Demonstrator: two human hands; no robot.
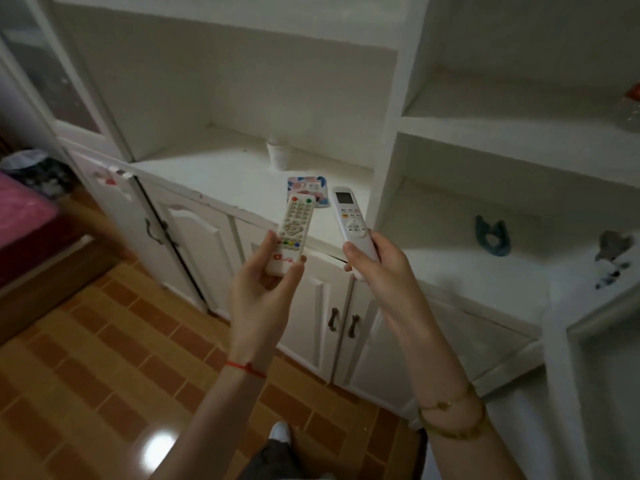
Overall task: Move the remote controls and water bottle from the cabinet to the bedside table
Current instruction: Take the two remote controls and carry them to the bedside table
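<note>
My left hand (265,285) grips the lower end of a white TV remote (292,230) with coloured buttons, held up in front of the cabinet. My right hand (375,268) holds a slim white air-conditioner remote (351,220) with a small screen at its top. Both remotes hover just off the front edge of the white cabinet counter (221,178). At the far right edge, on an upper shelf, lies something clear with a red cap (632,102), blurred; I cannot tell whether it is the water bottle.
A small white cup (278,154) and a flat patterned card (306,192) sit on the counter. A blue object (491,237) and a grey one (613,247) lie on the right shelf. A pink bed (24,216) stands at left over brown tiled floor (114,358).
</note>
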